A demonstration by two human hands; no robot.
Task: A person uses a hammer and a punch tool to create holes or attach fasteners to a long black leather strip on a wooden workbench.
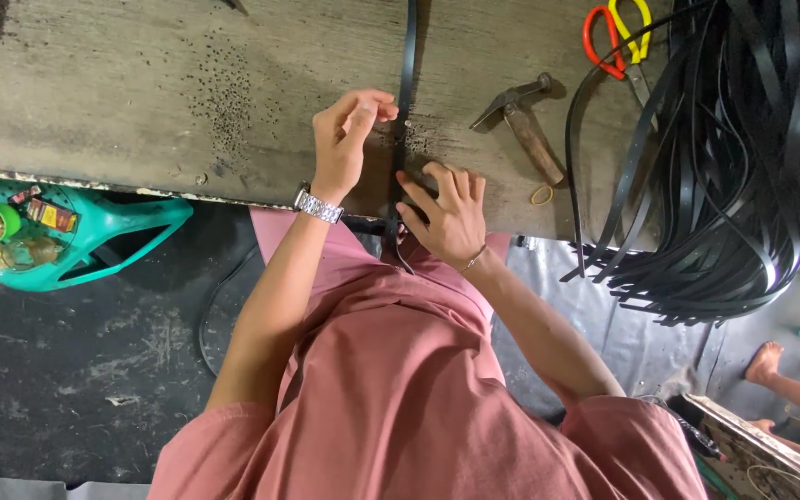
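Observation:
A long black strap (pixel 408 65) runs across the worn wooden workbench (pixel 187 93) toward me and hangs over its near edge. My left hand (pixel 344 139), with a metal watch on the wrist, pinches the strap between thumb and fingers near the bench edge. My right hand (pixel 446 213) lies flat with fingers spread, pressing the strap's lower part at the bench edge. What lies under its palm is hidden.
A hammer (pixel 522 125) lies right of my hands, a rubber band (pixel 542 194) beside it. Red and yellow scissors (pixel 615 37) sit at the far right. A big bundle of black straps (pixel 733 157) hangs off the bench. A teal stool (pixel 67 231) with small items stands left. Another person's foot (pixel 766 361) shows lower right.

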